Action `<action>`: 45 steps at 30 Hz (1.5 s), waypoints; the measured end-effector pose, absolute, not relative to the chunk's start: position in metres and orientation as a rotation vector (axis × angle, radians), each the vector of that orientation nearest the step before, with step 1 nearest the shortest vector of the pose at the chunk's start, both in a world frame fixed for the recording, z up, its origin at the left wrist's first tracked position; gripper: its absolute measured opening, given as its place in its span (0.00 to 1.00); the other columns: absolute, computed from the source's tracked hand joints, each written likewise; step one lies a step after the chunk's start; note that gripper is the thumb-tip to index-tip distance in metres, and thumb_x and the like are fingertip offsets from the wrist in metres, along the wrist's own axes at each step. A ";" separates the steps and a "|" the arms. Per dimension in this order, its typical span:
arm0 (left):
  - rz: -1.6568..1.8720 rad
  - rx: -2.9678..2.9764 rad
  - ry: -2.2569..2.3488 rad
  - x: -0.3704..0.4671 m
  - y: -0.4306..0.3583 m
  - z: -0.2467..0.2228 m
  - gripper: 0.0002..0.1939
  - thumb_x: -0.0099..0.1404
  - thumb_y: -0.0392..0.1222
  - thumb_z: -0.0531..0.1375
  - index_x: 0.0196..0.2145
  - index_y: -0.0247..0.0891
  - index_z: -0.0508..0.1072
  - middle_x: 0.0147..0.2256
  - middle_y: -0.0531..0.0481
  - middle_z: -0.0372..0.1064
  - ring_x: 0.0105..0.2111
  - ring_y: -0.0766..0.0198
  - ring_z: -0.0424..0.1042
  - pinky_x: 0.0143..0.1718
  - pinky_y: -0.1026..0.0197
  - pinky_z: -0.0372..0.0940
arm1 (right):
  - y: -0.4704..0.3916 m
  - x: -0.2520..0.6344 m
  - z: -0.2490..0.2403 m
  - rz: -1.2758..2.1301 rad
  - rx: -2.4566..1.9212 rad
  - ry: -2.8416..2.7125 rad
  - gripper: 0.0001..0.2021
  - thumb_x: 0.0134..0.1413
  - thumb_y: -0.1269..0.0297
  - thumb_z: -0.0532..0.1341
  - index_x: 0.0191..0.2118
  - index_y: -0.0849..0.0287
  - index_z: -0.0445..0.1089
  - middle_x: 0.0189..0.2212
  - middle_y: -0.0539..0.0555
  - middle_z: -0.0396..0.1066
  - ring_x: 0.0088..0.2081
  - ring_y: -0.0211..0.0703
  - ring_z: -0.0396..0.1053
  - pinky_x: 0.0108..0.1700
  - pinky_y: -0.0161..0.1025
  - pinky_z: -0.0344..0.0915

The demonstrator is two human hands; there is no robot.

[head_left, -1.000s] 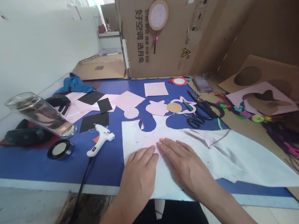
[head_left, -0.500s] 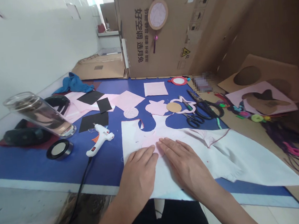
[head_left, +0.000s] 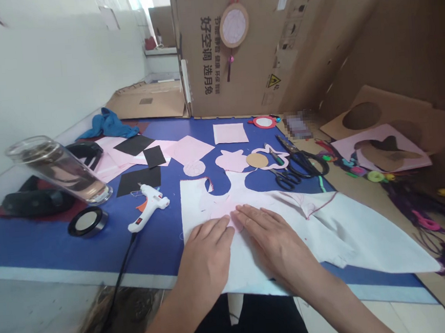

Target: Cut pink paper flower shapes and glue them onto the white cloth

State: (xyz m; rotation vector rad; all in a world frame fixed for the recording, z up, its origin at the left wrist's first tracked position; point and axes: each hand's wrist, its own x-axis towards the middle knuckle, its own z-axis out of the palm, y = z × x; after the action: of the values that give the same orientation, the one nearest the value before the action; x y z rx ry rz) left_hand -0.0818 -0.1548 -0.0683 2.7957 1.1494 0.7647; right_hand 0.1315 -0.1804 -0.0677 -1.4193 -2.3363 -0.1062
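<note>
Cloth [head_left: 323, 225], white, is held down on the counter [head_left: 156, 254] by left hand [head_left: 208, 249] and right hand [head_left: 270, 234], both laid flat, fingers together, pink patch [head_left: 220, 207] partly covered; no shift noted over the last second, pressing judged ongoing

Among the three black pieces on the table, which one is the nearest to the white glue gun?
The frontmost black piece: in this view, the tip of the white glue gun overlaps it. The small square and rear black sheet lie farther back.
</note>
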 end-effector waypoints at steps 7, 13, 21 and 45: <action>0.766 2.776 1.127 -0.083 -0.155 -0.069 0.19 0.73 0.25 0.54 0.54 0.36 0.79 0.61 0.41 0.79 0.58 0.48 0.78 0.54 0.43 0.76 | -0.146 0.170 -0.021 -0.132 -1.558 -2.132 0.22 0.72 0.70 0.56 0.66 0.54 0.75 0.60 0.59 0.81 0.55 0.57 0.81 0.52 0.51 0.78; 0.787 2.779 1.124 -0.085 -0.154 -0.071 0.21 0.71 0.24 0.54 0.54 0.37 0.79 0.61 0.40 0.79 0.59 0.48 0.78 0.55 0.43 0.75 | -0.045 0.212 0.001 0.045 -2.109 -1.926 0.22 0.69 0.53 0.63 0.63 0.54 0.78 0.58 0.61 0.81 0.54 0.60 0.79 0.48 0.46 0.71; 0.734 2.776 1.143 -0.084 -0.155 -0.070 0.19 0.73 0.26 0.55 0.54 0.37 0.79 0.62 0.41 0.78 0.58 0.49 0.78 0.54 0.43 0.76 | 0.011 0.220 -0.017 0.146 -2.278 -1.918 0.31 0.59 0.47 0.70 0.64 0.58 0.77 0.59 0.65 0.80 0.57 0.64 0.77 0.45 0.45 0.69; 0.777 2.793 1.139 -0.084 -0.155 -0.072 0.19 0.72 0.25 0.55 0.54 0.36 0.79 0.61 0.41 0.79 0.58 0.48 0.78 0.55 0.43 0.76 | 0.015 0.243 -0.015 0.398 -2.003 -1.499 0.12 0.59 0.62 0.70 0.46 0.59 0.83 0.38 0.57 0.83 0.34 0.47 0.77 0.33 0.38 0.69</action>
State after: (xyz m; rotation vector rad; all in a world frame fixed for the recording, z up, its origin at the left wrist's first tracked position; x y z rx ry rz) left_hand -0.0838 -0.1546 -0.0717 2.7926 1.1387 0.7770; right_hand 0.2428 0.0154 -0.0155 -2.0033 -1.4992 0.3979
